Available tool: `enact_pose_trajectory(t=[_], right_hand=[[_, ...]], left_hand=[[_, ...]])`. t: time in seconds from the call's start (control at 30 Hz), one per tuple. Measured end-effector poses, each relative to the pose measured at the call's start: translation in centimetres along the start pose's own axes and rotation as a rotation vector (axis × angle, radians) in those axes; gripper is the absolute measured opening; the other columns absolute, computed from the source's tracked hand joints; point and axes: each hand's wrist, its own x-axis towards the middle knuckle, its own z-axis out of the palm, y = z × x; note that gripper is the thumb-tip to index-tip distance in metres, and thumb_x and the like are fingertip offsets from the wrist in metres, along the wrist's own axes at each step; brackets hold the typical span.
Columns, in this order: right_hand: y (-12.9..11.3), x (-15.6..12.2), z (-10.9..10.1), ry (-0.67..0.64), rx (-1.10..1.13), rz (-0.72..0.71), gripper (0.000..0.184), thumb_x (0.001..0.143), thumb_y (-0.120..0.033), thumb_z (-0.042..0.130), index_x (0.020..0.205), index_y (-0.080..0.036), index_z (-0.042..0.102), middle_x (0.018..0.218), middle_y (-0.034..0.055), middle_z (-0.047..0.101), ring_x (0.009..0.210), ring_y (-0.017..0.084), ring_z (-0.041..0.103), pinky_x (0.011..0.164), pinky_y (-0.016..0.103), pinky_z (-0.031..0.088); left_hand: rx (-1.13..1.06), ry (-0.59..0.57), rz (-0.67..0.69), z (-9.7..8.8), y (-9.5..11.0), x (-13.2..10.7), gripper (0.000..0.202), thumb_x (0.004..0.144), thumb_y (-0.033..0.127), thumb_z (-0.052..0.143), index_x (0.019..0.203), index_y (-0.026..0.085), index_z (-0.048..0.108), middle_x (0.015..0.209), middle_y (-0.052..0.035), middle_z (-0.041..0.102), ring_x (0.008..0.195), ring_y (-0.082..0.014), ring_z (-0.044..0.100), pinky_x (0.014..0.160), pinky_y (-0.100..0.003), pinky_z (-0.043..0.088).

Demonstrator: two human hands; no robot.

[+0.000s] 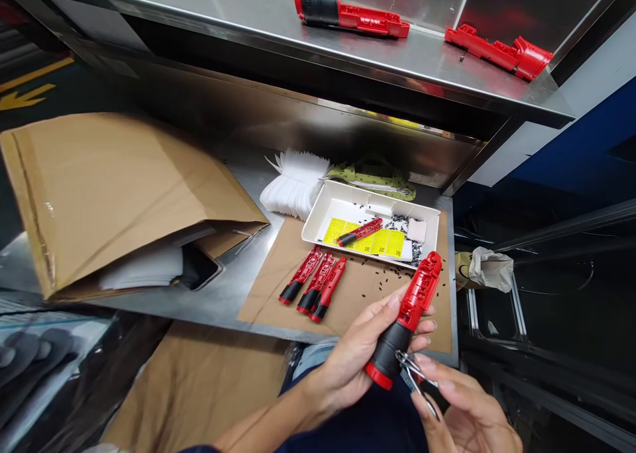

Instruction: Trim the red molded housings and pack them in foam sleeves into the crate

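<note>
My left hand [352, 353] is wrapped around a red and black plastic housing half [420, 294], its open ribbed inside facing up. The black sleeve sits at the lower end, above a red rim. Pinched in my right hand [467, 406] is a small shiny metal tool with two spread arms [416, 377]; its exact kind is unclear. The tool's tip is at the edge of the black sleeve. On the cardboard sheet [268, 301], left of my hands, lie several similar red and black housing halves [315, 284].
A white tray [311, 221] holds another housing half [360, 231], yellow labels and small black pieces, some scattered outside. White sheets [293, 188] and a green patterned bag [372, 178] stand behind. A cardboard box [119, 188] is at left. Larger red parts [375, 21] rest on the metal shelf [238, 19].
</note>
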Motion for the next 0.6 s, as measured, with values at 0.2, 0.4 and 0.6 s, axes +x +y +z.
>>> enact_pose_trajectory(t=[0.2, 0.4, 0.6], right_hand=[[0.8, -0.2, 0.3, 0.033, 0.003, -0.045, 0.014, 0.084, -0.013, 0.073, 0.094, -0.021, 0.067, 0.086, 0.0037, 0.08, 0.076, 0.019, 0.078, 0.068, 0.023, 0.065], [2.0, 0.2, -1.2, 0.059, 0.127, -0.157, 0.022, 0.086, -0.016, 0.071, 0.107, -0.022, 0.067, 0.084, 0.0011, 0.079, 0.075, 0.02, 0.078, 0.061, 0.023, 0.066], [0.7, 0.3, -1.1, -0.057, 0.113, -0.02, 0.034, 0.08, -0.009, 0.076, 0.11, -0.022, 0.065, 0.097, 0.0053, 0.079, 0.087, 0.022, 0.077, 0.073, 0.029, 0.067]], left_hand=[[0.008, 0.02, -0.018, 0.1, 0.0, -0.1, 0.026, 0.097, 0.023, 0.054, 0.111, 0.014, 0.074, 0.102, -0.0106, 0.073, 0.085, -0.014, 0.071, 0.072, -0.018, 0.06], [-0.042, 0.019, -0.037, 0.1, -0.1, 0.0, 0.03, 0.099, 0.023, 0.049, 0.114, 0.011, 0.072, 0.101, -0.0131, 0.074, 0.083, -0.0154, 0.073, 0.074, -0.022, 0.061], [-0.042, 0.021, -0.025, 0.0, -0.1, 0.2, 0.029, 0.099, 0.025, 0.051, 0.11, 0.01, 0.073, 0.104, -0.0132, 0.073, 0.083, -0.014, 0.071, 0.074, -0.02, 0.058]])
